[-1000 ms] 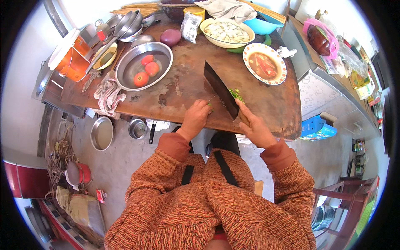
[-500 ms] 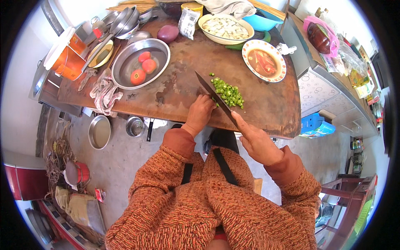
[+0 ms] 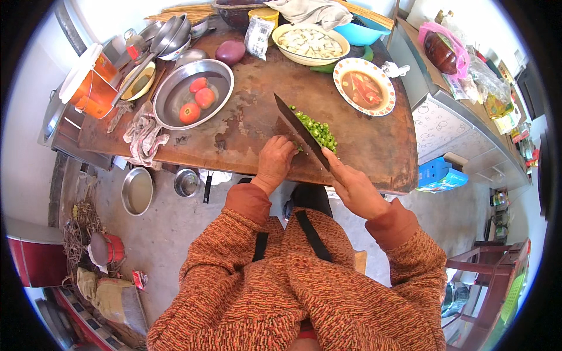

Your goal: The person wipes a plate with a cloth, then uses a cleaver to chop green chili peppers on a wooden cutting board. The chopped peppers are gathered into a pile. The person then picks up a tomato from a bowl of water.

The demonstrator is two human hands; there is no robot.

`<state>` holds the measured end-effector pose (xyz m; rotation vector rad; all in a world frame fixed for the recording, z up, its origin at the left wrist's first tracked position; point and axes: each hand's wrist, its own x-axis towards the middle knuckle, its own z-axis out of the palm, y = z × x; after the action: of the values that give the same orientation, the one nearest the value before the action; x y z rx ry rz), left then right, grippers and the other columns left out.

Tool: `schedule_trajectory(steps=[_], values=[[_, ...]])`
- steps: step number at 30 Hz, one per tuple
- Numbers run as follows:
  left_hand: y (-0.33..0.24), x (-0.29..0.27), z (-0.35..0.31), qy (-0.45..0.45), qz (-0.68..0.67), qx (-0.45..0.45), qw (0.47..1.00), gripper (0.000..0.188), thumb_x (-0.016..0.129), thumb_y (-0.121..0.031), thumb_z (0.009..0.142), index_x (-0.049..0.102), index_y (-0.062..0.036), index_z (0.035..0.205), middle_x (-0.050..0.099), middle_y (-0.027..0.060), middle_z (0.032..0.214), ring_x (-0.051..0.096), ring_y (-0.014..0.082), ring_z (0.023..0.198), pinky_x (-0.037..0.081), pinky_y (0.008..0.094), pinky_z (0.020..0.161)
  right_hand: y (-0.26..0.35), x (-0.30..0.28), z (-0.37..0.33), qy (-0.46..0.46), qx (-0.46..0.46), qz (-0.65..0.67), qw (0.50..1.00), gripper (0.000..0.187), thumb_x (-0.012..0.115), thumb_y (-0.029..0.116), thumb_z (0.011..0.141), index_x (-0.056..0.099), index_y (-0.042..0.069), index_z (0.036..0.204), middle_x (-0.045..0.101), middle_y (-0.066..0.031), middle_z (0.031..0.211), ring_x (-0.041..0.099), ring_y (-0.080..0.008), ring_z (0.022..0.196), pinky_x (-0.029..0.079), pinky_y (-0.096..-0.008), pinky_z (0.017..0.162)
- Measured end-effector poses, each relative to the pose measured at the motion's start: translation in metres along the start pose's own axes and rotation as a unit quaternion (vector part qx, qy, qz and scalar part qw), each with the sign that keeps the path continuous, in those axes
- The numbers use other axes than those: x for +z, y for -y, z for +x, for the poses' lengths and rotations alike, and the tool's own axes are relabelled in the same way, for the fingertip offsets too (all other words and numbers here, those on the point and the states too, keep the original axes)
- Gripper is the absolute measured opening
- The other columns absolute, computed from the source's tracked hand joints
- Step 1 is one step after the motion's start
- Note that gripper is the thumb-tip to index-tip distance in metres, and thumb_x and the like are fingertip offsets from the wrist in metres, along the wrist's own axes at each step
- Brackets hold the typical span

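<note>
My right hand (image 3: 359,190) grips a wide dark kitchen knife (image 3: 300,130), whose blade slants up to the left over the table. Along the blade's right side lies a pile of chopped green pepper (image 3: 317,130), partly hidden by it. Just left of the blade, my left hand (image 3: 275,161) rests on the wooden table (image 3: 249,120) with its fingers bunched. A small bit of green shows at its fingertips; most of what it pinches is hidden. The blade's flat face is turned partly upward, a small gap from the left fingers.
A metal basin (image 3: 165,114) with three tomatoes stands left, a crumpled cloth (image 3: 142,140) beside it. At the back are an eggplant (image 3: 230,52), a bowl of pale cut pieces (image 3: 281,54) and a blue basin (image 3: 366,36). A dotted-rim plate (image 3: 389,100) holds reddish pieces in liquid.
The knife has tilted, so more of its flat face shows. My left hand has drawn slightly away from the blade. The whole view has shifted a little.
</note>
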<state>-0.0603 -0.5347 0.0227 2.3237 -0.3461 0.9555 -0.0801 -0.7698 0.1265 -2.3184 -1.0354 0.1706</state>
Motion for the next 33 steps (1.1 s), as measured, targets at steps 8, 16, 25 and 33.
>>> schedule_trajectory(steps=[8,16,25,33], values=[[-0.001,0.000,-0.004,0.003,-0.030,-0.023,0.999,0.012,0.070,-0.003,0.074,0.063,-0.0061,0.084,0.059,0.0095,0.089,0.058,0.0325,0.087,0.051,0.0422,0.072,0.031,0.002,-0.013,0.052,0.027,-0.006,0.998,0.079,0.053,-0.001,0.088,0.018,0.015,0.156,0.060,-0.0286,0.091,0.059,-0.0484,0.085,0.048,-0.0532,0.077],[0.001,0.000,-0.006,0.012,-0.024,-0.015,1.000,0.009,0.066,-0.002,0.077,0.063,-0.0042,0.086,0.059,0.0116,0.091,0.058,0.0337,0.089,0.051,0.0424,0.074,0.003,0.025,0.009,0.001,0.017,-0.035,0.999,0.079,0.052,0.001,0.089,0.019,0.025,0.157,0.058,-0.0250,0.084,0.060,-0.0466,0.077,0.049,-0.0535,0.072],[0.001,-0.001,-0.010,0.006,-0.043,-0.021,0.999,0.008,0.065,-0.001,0.079,0.062,-0.0036,0.086,0.058,0.0126,0.095,0.057,0.0348,0.091,0.051,0.0437,0.074,0.028,0.002,-0.019,0.033,-0.005,-0.045,0.998,0.076,0.053,0.001,0.089,0.021,0.019,0.156,0.058,-0.0254,0.087,0.059,-0.0465,0.078,0.048,-0.0526,0.071],[-0.002,-0.005,-0.009,-0.002,-0.034,-0.027,0.999,0.010,0.067,0.000,0.077,0.062,-0.0045,0.084,0.059,0.0106,0.091,0.057,0.0338,0.089,0.050,0.0425,0.073,0.019,0.018,0.007,0.058,0.047,-0.011,0.997,0.074,0.054,-0.003,0.087,0.027,0.011,0.154,0.060,-0.0272,0.106,0.060,-0.0449,0.095,0.049,-0.0472,0.085]])
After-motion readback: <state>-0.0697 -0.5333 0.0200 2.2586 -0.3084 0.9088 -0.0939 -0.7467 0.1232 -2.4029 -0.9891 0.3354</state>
